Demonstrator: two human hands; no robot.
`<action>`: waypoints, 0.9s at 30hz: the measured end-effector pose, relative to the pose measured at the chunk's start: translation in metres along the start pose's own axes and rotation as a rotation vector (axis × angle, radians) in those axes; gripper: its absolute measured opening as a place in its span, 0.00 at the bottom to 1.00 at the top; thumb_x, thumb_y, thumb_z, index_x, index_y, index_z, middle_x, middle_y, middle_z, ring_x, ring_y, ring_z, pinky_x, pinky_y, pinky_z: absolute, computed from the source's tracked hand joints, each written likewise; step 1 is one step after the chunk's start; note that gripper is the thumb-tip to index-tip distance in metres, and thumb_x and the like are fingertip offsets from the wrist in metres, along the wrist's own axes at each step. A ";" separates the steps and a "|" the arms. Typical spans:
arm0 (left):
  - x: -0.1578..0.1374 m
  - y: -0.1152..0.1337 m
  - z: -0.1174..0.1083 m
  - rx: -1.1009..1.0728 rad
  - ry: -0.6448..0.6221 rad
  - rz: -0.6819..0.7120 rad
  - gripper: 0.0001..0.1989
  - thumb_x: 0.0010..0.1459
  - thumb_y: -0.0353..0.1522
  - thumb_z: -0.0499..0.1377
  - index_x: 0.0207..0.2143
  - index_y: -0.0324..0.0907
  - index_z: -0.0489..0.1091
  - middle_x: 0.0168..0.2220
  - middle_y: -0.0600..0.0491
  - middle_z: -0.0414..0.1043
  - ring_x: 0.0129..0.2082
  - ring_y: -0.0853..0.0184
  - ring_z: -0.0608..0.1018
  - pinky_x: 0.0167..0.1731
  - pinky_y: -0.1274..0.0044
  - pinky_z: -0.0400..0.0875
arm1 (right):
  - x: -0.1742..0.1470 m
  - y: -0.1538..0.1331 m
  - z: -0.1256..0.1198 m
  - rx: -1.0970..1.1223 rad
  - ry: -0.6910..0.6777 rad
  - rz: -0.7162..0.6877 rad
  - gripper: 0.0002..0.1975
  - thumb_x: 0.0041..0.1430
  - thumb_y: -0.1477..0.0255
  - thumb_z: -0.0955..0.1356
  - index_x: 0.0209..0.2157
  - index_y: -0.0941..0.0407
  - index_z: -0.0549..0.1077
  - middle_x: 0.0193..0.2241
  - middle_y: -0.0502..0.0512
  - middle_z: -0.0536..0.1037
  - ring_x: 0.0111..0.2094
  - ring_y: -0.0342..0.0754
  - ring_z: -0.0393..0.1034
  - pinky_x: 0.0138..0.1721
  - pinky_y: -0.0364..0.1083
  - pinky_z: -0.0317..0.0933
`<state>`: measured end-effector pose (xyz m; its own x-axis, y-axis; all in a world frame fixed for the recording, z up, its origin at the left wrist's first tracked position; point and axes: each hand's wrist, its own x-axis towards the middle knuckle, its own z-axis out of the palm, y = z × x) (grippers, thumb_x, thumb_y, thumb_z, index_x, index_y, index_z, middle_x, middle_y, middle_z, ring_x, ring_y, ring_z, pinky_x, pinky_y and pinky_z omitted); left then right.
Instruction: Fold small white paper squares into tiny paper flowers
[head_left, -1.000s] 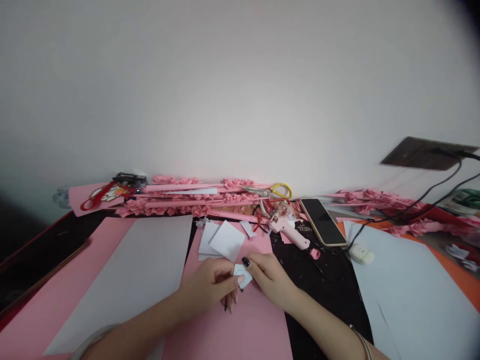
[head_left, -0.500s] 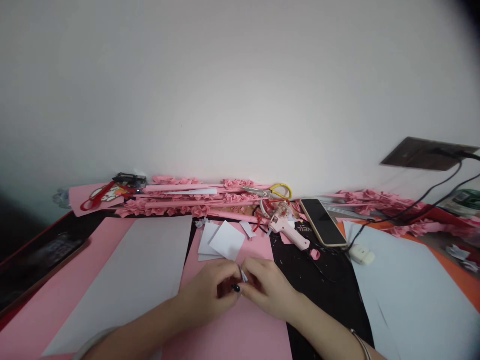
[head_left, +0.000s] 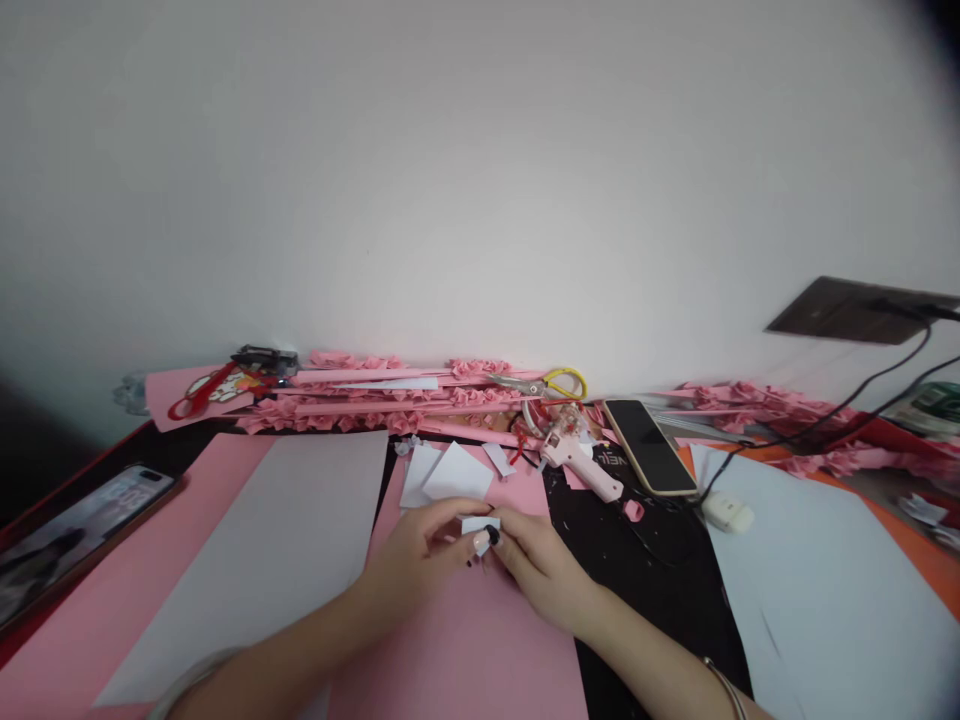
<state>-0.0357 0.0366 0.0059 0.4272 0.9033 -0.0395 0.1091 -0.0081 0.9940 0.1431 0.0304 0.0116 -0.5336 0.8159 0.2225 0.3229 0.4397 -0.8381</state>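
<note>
A small piece of white paper [head_left: 474, 524] is pinched between both hands above a pink sheet [head_left: 457, 660]. My left hand [head_left: 420, 548] grips its left side, the thumb pressed on the near face. On the other side my right hand [head_left: 538, 565] is closed on the paper, its dark-nailed thumb meeting the left thumb. Fingers cover much of the piece, so its folds cannot be made out. Just beyond the hands lie several white paper squares [head_left: 459, 472], overlapping. A narrow white paper scrap [head_left: 498, 459] rests to their right.
Behind lie pink paper flower stems [head_left: 360, 408], yellow-handled scissors [head_left: 564, 384] and a pink glue gun [head_left: 581, 465]. A phone [head_left: 649, 447] and white plug [head_left: 727, 511] sit right, near a cable. Large white sheets [head_left: 277, 560] flank the hands; another phone [head_left: 97, 530] is far left.
The white paper has turned so a flat face shows, and both thumbs now press on it. The far-left phone's screen has lit up. The view has shifted slightly.
</note>
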 end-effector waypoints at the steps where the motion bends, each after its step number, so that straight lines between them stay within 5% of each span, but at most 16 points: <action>1: 0.001 0.000 0.000 0.003 -0.018 0.002 0.13 0.55 0.35 0.57 0.42 0.40 0.70 0.30 0.52 0.74 0.30 0.67 0.74 0.32 0.78 0.68 | 0.000 0.000 0.000 -0.014 0.002 -0.003 0.12 0.64 0.73 0.57 0.28 0.58 0.66 0.24 0.49 0.68 0.24 0.41 0.61 0.27 0.39 0.56; 14: 0.004 -0.004 0.000 -0.180 -0.064 -0.206 0.15 0.51 0.41 0.59 0.37 0.41 0.74 0.35 0.52 0.77 0.38 0.62 0.78 0.37 0.74 0.73 | -0.001 0.008 0.003 -0.178 0.187 0.048 0.15 0.59 0.74 0.62 0.18 0.57 0.60 0.16 0.44 0.58 0.18 0.38 0.51 0.20 0.39 0.47; 19: 0.003 -0.007 -0.001 -0.193 -0.040 -0.205 0.16 0.51 0.43 0.59 0.36 0.41 0.74 0.34 0.52 0.78 0.38 0.60 0.78 0.37 0.73 0.73 | -0.001 0.007 0.002 -0.212 0.286 0.058 0.01 0.55 0.76 0.64 0.31 0.57 0.67 0.22 0.48 0.68 0.21 0.41 0.59 0.23 0.39 0.54; 27: 0.003 -0.002 -0.001 -0.191 -0.018 -0.213 0.16 0.54 0.43 0.57 0.37 0.40 0.74 0.33 0.51 0.78 0.34 0.62 0.79 0.35 0.73 0.74 | -0.004 0.005 0.002 -0.255 0.260 -0.122 0.11 0.60 0.79 0.60 0.39 0.56 0.72 0.30 0.55 0.77 0.31 0.46 0.71 0.33 0.43 0.64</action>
<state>-0.0354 0.0393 0.0038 0.4284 0.8684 -0.2498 0.0276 0.2637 0.9642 0.1446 0.0287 0.0056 -0.3750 0.8051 0.4596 0.4709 0.5925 -0.6537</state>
